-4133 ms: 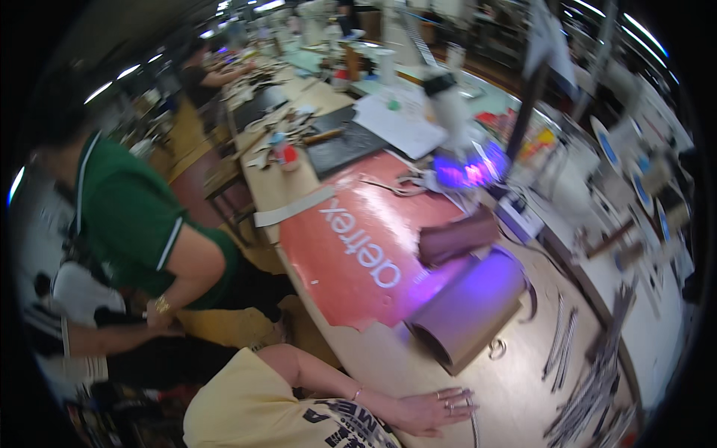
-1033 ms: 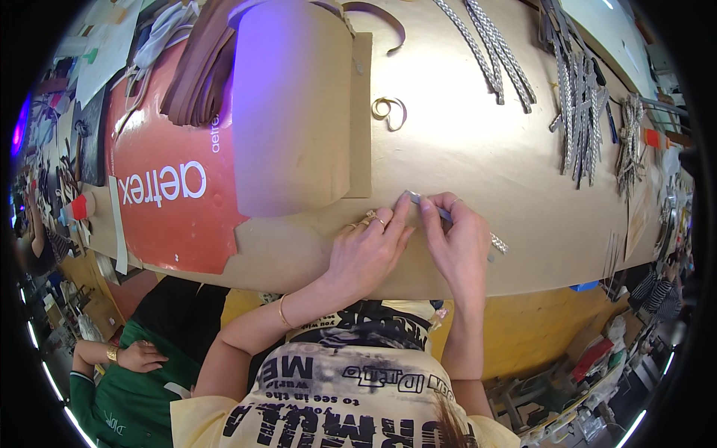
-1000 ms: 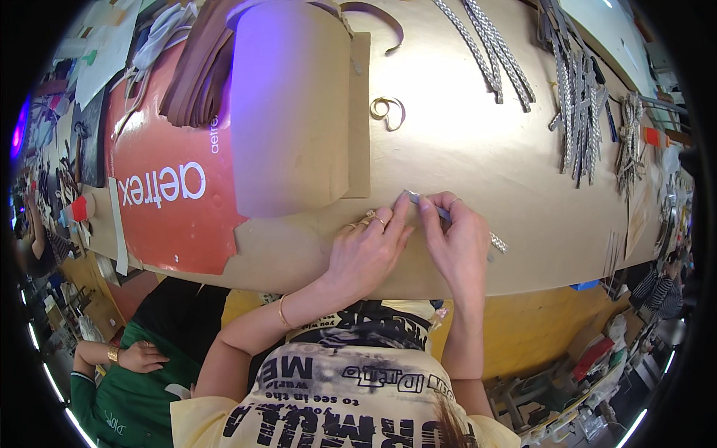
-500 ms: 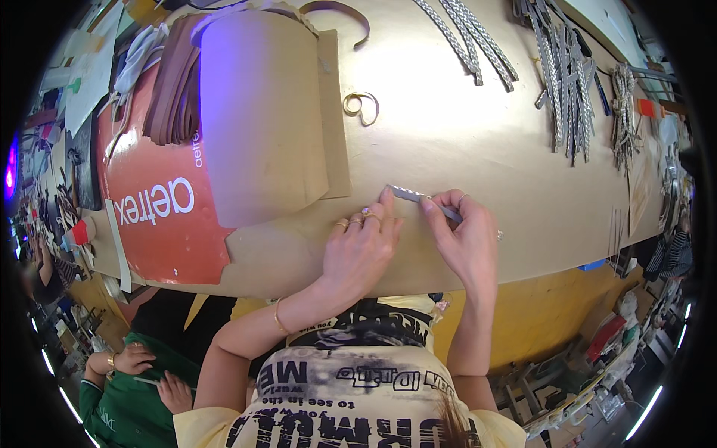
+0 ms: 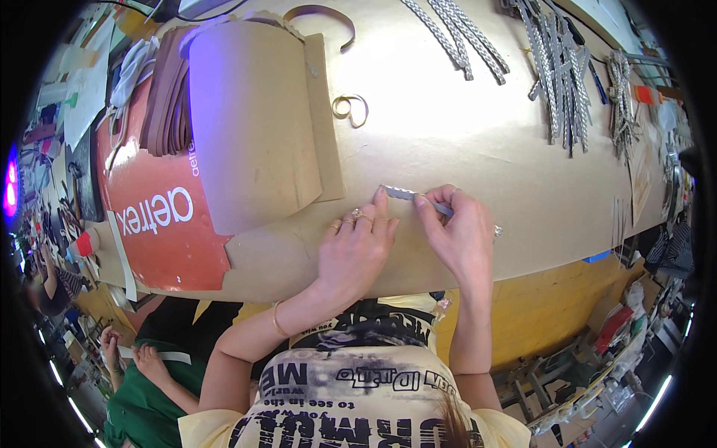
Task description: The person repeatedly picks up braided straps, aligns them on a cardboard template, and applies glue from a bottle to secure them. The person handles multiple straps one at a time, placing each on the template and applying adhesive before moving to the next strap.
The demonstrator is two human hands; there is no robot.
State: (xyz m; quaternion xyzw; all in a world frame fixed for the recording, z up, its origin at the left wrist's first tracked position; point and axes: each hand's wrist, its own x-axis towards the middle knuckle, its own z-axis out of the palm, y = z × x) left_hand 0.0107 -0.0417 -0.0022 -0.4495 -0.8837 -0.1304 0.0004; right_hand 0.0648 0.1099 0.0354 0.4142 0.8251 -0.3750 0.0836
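Note:
A short silver-grey braided strip (image 5: 399,193) lies across the paper-covered table between my hands. My left hand (image 5: 354,250) rests on the table and presses the strip's left end with its outstretched index finger; its other fingers are bent. Thumb and fingers of my right hand (image 5: 463,228) pinch the strip farther right, where a plain grey part (image 5: 442,209) shows. The strip's far end runs under the right hand, and a braided tip (image 5: 498,231) peeks out beside it.
A large brown paper roll (image 5: 254,127) stands left, on a red board (image 5: 175,250) next to brown leather strips (image 5: 168,104). A curled tan strip (image 5: 351,110) lies ahead. Silver braided strips (image 5: 467,41) and bundles (image 5: 560,82) lie far right. A co-worker's hands (image 5: 146,358) hold a pale strip.
My hands keep the same hold on the braided strip, barely shifted. The co-worker's hands have moved, and a longer pale strip now shows in them.

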